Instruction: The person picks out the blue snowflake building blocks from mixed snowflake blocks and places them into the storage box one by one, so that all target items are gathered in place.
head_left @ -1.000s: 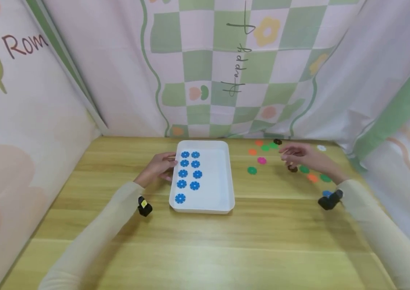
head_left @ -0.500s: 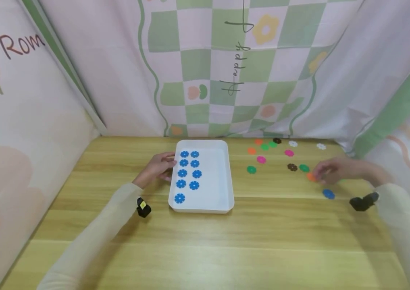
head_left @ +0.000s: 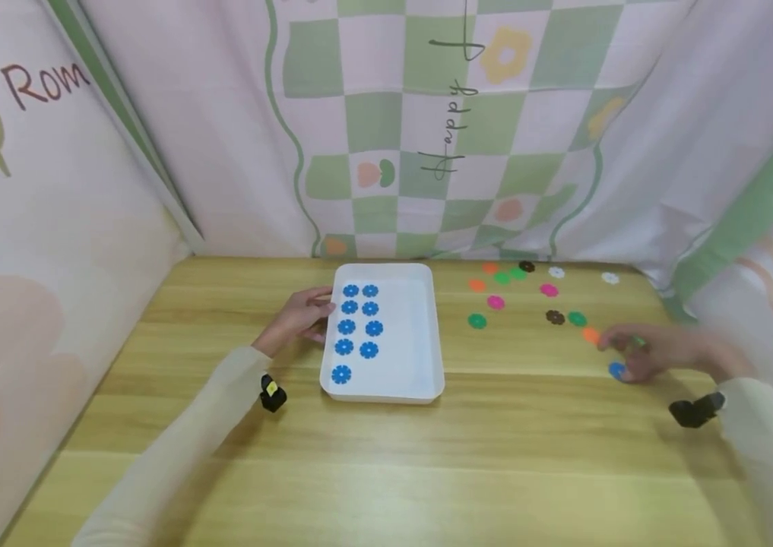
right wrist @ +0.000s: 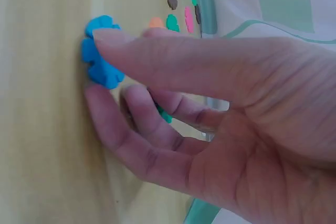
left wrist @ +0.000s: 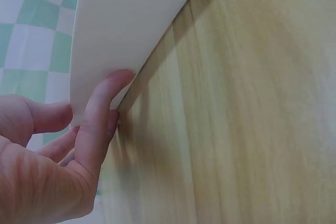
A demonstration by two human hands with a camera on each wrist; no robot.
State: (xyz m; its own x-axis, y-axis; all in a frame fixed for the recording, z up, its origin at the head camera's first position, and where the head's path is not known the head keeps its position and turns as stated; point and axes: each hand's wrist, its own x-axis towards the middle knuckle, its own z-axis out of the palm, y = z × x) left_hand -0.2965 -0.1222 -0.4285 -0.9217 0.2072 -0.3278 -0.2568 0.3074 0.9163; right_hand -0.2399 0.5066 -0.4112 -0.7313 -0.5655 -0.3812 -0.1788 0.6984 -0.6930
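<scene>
My left hand (head_left: 299, 313) holds the left side of a white tray (head_left: 408, 380). In the left wrist view, the thumb is at the tray's rim and a bent finger (left wrist: 94, 114) presses its outer wall. Blue flower-shaped discs (head_left: 346, 327) lie inside the tray in two columns. To the right, my right hand (head_left: 663, 353) is low over the table, at another blue flower-shaped disc (right wrist: 102, 56). The right wrist view shows the thumb tip on that disc, a curled fingertip at its lower edge. Part of a green disc (right wrist: 165, 115) shows behind the fingers.
Loose flower-shaped discs are spread right of the tray: pink (head_left: 495, 302), green (head_left: 477, 321), brown (head_left: 555, 317), white (head_left: 609, 278) and orange (head_left: 590, 335), among others. A checkered curtain (head_left: 420, 137) hangs behind the wooden table (head_left: 386, 471).
My right hand has moved right and toward me, away from the brown disc, and reached the blue disc, which has shifted slightly. My left hand stays at the tray.
</scene>
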